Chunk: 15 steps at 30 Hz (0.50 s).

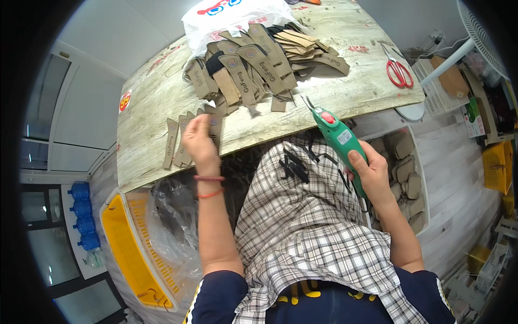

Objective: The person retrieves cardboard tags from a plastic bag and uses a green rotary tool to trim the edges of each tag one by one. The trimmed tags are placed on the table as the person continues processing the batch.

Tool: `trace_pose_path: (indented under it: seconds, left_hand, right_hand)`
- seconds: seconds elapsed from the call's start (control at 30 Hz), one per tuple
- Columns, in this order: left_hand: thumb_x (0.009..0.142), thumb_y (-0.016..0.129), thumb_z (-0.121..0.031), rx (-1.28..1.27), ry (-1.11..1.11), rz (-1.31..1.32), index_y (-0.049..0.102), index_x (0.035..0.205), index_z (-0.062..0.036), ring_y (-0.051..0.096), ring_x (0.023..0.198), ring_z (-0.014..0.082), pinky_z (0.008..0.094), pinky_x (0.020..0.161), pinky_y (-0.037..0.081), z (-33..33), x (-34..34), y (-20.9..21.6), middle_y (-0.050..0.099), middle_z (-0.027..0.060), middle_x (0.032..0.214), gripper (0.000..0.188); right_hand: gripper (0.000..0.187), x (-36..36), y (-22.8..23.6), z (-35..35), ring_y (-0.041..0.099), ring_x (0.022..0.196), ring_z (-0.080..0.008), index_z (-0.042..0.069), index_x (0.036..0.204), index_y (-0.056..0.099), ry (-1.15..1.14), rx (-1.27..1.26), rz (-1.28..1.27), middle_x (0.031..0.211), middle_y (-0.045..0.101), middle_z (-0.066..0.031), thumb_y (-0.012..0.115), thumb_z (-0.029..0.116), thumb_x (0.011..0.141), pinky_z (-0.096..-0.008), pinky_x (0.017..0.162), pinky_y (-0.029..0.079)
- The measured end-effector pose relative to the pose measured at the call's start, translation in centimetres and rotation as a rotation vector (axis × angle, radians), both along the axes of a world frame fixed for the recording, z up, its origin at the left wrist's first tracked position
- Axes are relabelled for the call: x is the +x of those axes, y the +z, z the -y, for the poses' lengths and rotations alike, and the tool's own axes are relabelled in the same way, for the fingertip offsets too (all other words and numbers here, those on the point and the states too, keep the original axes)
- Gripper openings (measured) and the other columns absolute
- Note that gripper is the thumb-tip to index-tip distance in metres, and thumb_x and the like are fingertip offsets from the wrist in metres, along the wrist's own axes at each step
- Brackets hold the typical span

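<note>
My left hand [200,143] rests at the near edge of the wood-grain table [151,108], its fingers closed on a tan strap piece [215,127] among a short row of similar tan strap pieces [175,141]. My right hand [369,170] grips a green hand-held electric tool [340,140] with a red button; its metal tip points up toward the table edge. A big heap of tan and black strap pieces [259,65] lies farther back, in front of a white plastic bag [237,16]. A plaid cloth [302,227] covers my lap.
Red-handled scissors [398,70] lie at the table's right end. A yellow crate [132,254] with clear plastic stands at my left. A white bin of tan pieces [406,173] is at my right. A white fan stand [458,51] and blue bottles [83,216] stand around.
</note>
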State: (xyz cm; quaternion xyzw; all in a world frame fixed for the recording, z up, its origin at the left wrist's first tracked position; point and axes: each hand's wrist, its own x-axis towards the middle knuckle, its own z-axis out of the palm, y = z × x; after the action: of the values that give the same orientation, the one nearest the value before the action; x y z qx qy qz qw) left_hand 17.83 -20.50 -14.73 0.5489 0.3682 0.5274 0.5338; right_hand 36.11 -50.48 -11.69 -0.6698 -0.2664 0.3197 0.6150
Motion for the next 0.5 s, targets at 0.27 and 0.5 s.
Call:
trace_pose_path:
  seconds: [0.27, 0.5]
  left_hand:
    - [0.078, 0.071, -0.026, 0.474, 0.31, -0.762, 0.066, 0.082, -0.0062, 0.054, 0.086, 0.0267, 0.0374, 0.079, 0.044, -3.9, 6.4, 0.7, 0.054, 0.011, 0.091, 0.02]
    - [0.073, 0.075, -0.035, 0.06, 0.357, -0.862, 0.062, 0.097, -0.0082, 0.052, 0.109, 0.0266, 0.0445, 0.099, 0.033, -5.3, 14.7, 1.6, 0.056, 0.0099, 0.109, 0.039]
  right_hand:
    - [0.04, -0.2, -1.4, 0.0, 0.055, 0.063, -0.0071, -0.002, 0.114, 0.057, -0.023, -0.045, -0.001, 0.08, 0.06, -0.0033, 0.059, 0.031, 0.092, -0.0221, 0.051, 0.045]
    - [0.041, -0.4, -1.5, -0.3, 0.055, 0.063, -0.0073, -0.002, 0.115, 0.057, -0.05, -0.04, -0.016, 0.08, 0.06, -0.0033, 0.06, 0.031, 0.092, -0.0223, 0.052, 0.045]
